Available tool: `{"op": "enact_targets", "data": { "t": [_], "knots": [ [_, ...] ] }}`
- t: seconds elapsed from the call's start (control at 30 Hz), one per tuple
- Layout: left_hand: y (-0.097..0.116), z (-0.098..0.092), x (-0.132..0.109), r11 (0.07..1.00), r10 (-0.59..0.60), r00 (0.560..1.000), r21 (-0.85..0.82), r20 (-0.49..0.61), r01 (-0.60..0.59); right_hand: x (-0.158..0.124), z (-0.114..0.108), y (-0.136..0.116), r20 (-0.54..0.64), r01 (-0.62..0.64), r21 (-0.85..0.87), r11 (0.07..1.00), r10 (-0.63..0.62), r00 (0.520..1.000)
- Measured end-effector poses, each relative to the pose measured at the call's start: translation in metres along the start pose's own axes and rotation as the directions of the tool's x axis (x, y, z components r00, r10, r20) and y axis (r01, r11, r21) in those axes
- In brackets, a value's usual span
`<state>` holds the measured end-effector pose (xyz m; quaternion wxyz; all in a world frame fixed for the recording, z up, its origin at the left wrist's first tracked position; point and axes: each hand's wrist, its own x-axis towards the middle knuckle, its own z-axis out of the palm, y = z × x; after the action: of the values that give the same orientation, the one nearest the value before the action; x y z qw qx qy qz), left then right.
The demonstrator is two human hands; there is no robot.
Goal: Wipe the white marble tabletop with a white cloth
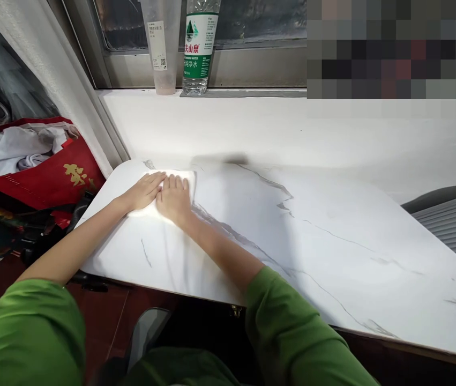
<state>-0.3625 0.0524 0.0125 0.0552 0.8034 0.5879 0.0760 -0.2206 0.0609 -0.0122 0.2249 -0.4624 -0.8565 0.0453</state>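
Note:
A folded white cloth (185,179) lies near the far left corner of a white marble-patterned table (312,236). My left hand (145,190) rests flat on the cloth's left part, fingers stretched out and pointing right. My right hand (174,197) lies flat beside it, fingers extended toward the far edge, pressing on the cloth. Both hands touch each other at the fingers. Much of the cloth is hidden under the hands and washed out by bright light. Green sleeves cover my upper arms.
On the window sill behind the table stand a clear plastic cup (162,48) and a water bottle with a green label (199,48). A red bag (51,177) with grey fabric sits left of the table. A grey ribbed object (453,225) lies at the right.

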Motion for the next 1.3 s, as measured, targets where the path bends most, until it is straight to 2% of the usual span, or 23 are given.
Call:
{"op": "enact_targets", "data": {
  "t": [0.13, 0.23, 0.33, 0.4, 0.47, 0.53, 0.73, 0.83, 0.93, 1.0, 1.1, 1.3],
  "knots": [
    [0.0, -0.005, -0.078, 0.998, -0.06, 0.998, 0.019, -0.025, 0.061, -0.038, -0.012, -0.05, 0.074, 0.126, 0.026, 0.992, -0.127, 0.989],
    [0.0, -0.006, -0.128, 0.992, -0.118, 0.991, 0.031, -0.062, 0.12, -0.059, -0.017, -0.077, 0.117, 0.241, 0.076, 0.968, -0.248, 0.962],
    [-0.006, -0.007, -0.156, 0.987, -0.153, 0.984, 0.033, -0.086, 0.156, -0.065, -0.014, -0.094, 0.115, 0.305, 0.105, 0.946, -0.316, 0.942],
    [-0.015, -0.008, -0.158, 0.987, -0.156, 0.984, 0.034, -0.091, 0.159, -0.059, -0.009, -0.099, 0.11, 0.319, 0.103, 0.942, -0.329, 0.938],
    [-0.027, -0.009, -0.149, 0.986, -0.156, 0.983, 0.04, -0.092, 0.16, -0.046, -0.004, -0.099, 0.102, 0.326, 0.092, 0.941, -0.334, 0.937],
    [-0.041, -0.011, -0.129, 0.983, -0.169, 0.981, 0.05, -0.092, 0.174, -0.025, 0.001, -0.094, 0.101, 0.319, 0.08, 0.944, -0.326, 0.94],
    [-0.075, -0.011, -0.033, 0.976, -0.205, 0.976, 0.059, -0.079, 0.21, 0.051, 0.018, -0.055, 0.112, 0.229, 0.06, 0.972, -0.234, 0.966],
    [-0.079, -0.008, 0.014, 0.981, -0.182, 0.98, 0.055, -0.078, 0.187, 0.078, 0.026, -0.028, 0.089, 0.166, 0.047, 0.985, -0.169, 0.982],
    [-0.072, -0.004, 0.045, 0.985, -0.166, 0.983, 0.037, -0.076, 0.169, 0.09, 0.03, -0.002, 0.059, 0.133, 0.033, 0.991, -0.135, 0.989],
    [-0.063, 0.0, 0.056, 0.986, -0.161, 0.984, 0.025, -0.081, 0.164, 0.091, 0.03, 0.012, 0.049, 0.119, 0.021, 0.993, -0.12, 0.992],
    [-0.047, 0.004, 0.06, 0.988, -0.153, 0.984, 0.02, -0.089, 0.156, 0.083, 0.025, 0.025, 0.055, 0.104, -0.004, 0.995, -0.103, 0.993],
    [-0.001, 0.014, 0.036, 0.988, -0.151, 0.987, 0.034, -0.052, 0.153, 0.033, 0.006, 0.039, 0.03, 0.136, -0.025, 0.99, -0.136, 0.99]
  ]
}}
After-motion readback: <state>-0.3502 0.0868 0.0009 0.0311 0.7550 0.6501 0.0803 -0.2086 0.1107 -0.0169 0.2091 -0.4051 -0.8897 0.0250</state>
